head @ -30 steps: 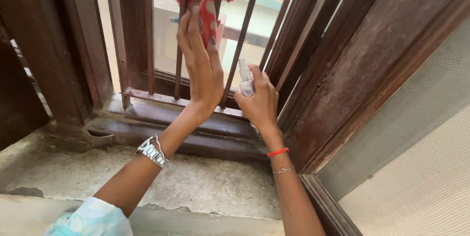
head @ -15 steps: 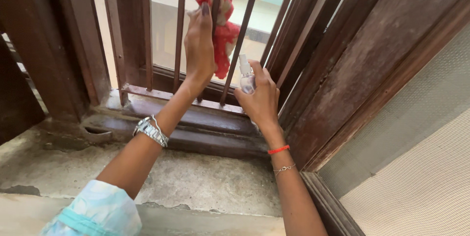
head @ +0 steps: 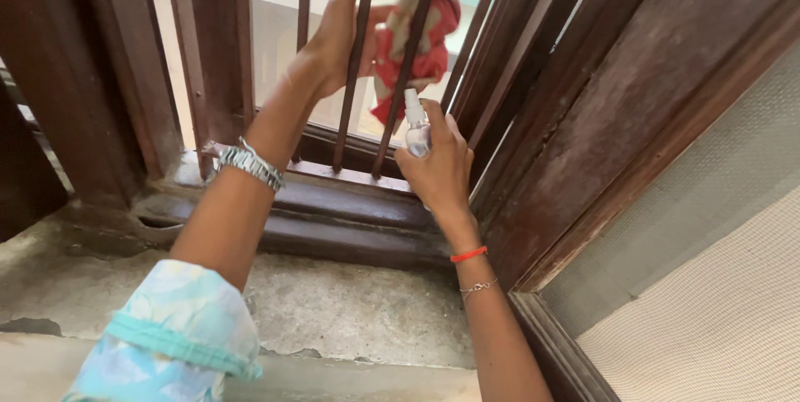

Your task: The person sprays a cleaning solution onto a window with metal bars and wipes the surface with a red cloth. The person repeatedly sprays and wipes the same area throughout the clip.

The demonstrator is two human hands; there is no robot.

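Right hand [head: 437, 170] grip wrapped round small spray bottle [head: 416, 125], nozzle just below cloth; could slip onto sill [head: 350, 306]. Left hand [head: 337, 27] grip pinching red cloth [head: 417, 27] behind bars [head: 354, 60]; cloth may snag, drop outside

The left hand [head: 333, 39] reaches up to the window bars [head: 357, 60], and the cloth [head: 417, 27] hangs on the far side of them. The right hand [head: 437, 169] is lower and to the right, with the spray bottle [head: 415, 123] in it. The sill [head: 333, 302] lies near, below both hands.
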